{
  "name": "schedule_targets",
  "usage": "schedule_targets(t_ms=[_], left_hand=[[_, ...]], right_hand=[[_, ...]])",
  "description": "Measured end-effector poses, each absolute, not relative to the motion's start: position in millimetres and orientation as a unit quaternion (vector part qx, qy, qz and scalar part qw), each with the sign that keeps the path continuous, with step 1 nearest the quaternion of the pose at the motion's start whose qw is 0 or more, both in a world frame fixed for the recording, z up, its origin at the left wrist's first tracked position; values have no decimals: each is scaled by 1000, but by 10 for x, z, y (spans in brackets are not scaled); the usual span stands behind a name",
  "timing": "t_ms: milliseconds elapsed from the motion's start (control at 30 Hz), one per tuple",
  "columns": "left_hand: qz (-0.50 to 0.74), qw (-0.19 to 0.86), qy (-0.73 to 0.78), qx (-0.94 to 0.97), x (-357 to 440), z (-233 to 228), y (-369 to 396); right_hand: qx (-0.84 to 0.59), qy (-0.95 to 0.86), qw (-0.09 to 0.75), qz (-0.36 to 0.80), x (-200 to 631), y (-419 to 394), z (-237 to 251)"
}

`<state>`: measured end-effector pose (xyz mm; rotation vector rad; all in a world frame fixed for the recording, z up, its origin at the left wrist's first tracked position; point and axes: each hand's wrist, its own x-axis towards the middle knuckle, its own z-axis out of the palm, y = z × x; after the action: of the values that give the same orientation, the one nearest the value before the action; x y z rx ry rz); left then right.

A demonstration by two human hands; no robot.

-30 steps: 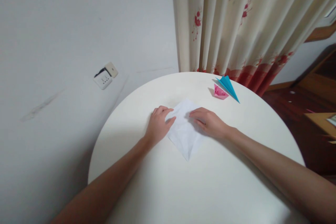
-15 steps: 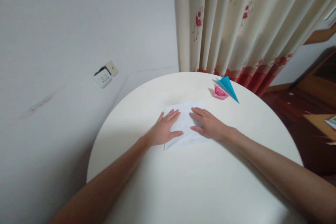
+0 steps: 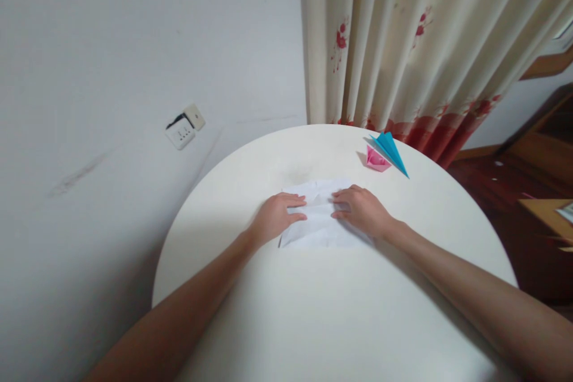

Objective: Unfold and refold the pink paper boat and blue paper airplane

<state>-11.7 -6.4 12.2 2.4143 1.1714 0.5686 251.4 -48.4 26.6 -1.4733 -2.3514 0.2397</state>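
A creased white sheet of paper (image 3: 317,233) lies on the round white table (image 3: 313,310), with a raised ridge running across its middle. My left hand (image 3: 275,215) is on its left side, fingers and thumb curled about the ridge. From the right, my right hand (image 3: 360,209) grips the same ridge between fingers and thumb. Parts of the sheet are hidden beneath both hands.
Beyond my right hand, a pink folded paper boat (image 3: 377,160) sits beside a blue paper plane (image 3: 391,152). A floral curtain (image 3: 403,42) hangs behind the table. The wall on the left bears a socket (image 3: 180,133).
Both hands have gone from lying flat on the paper to curled, with thumbs nearer the fingers. The paper's middle has risen into a ridge. The view has shifted slightly.
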Motion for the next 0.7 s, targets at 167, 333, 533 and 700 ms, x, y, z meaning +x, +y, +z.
schedule_targets(t_ms=[167, 333, 533, 700], left_hand=[[241, 217, 407, 854, -118, 104, -33], [311, 247, 398, 827, -111, 179, -56], [357, 243, 416, 800, -154, 233, -48], [307, 212, 426, 824, -238, 201, 36]], right_hand=[[-514, -818, 234, 105, 2543, -436, 148], [-466, -836, 271, 100, 2570, -423, 137], [-478, -825, 266, 138, 2624, -383, 89], [-485, -846, 194, 111, 2638, -422, 104]])
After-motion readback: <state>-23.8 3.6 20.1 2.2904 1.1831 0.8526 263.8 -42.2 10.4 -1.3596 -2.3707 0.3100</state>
